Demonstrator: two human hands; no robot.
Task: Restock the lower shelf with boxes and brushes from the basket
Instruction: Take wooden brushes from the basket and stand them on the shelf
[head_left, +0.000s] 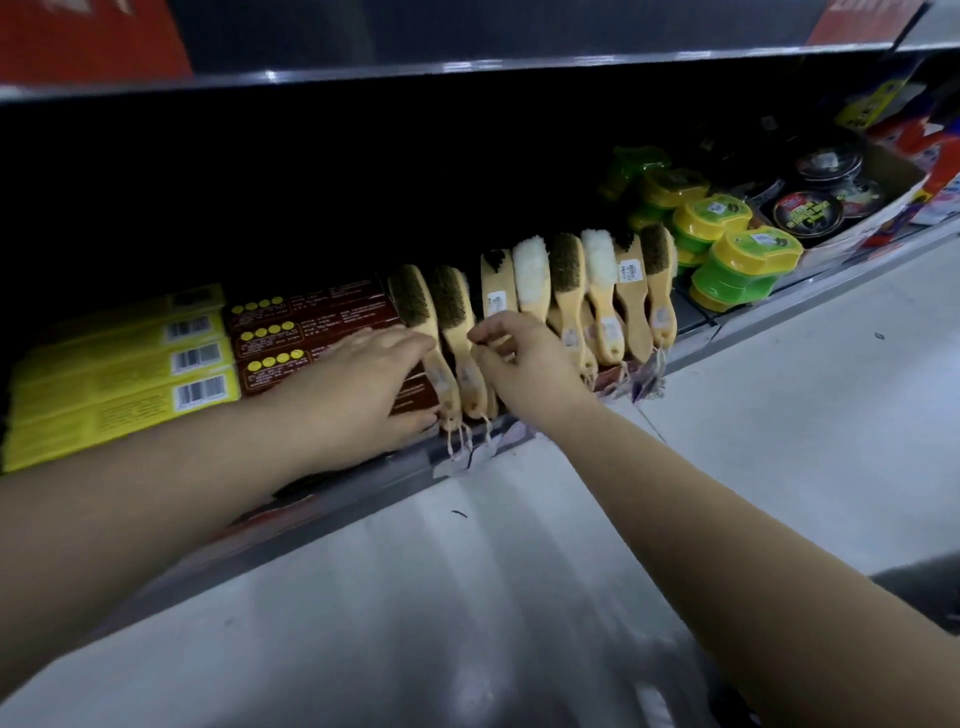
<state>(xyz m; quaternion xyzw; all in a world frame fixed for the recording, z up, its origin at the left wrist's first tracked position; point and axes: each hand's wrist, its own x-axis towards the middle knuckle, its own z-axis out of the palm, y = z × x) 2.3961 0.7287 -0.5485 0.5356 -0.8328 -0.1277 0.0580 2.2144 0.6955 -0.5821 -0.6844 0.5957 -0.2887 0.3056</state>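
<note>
Standing on edge in a row across the middle of the frame, the wooden-handled brushes (602, 291) line the front of the lower shelf (374, 486), with their handles toward the lip and their cords hanging over it. The right hand (519, 364) reaches in at the centre. Its fingers (485, 338) are curled and seem to pinch the handle of the tagged brush (496, 296), third from the left end of the row. The left hand (358, 379) lies flat on the dark red boxes (311, 322), fingers straight, the tips against the leftmost brush (415, 306) as if to steady it. Further left, yellow boxes (130, 374) sit stacked. Toward the upper right are green-and-yellow sponge cases (743, 260) and shoe polish tins (808, 213). The restocking looks well along, with boxes stacked and brushes lined up. The step in hand is probably seating or straightening one brush. No basket is in view, so what remains to shelve cannot be told.
</note>
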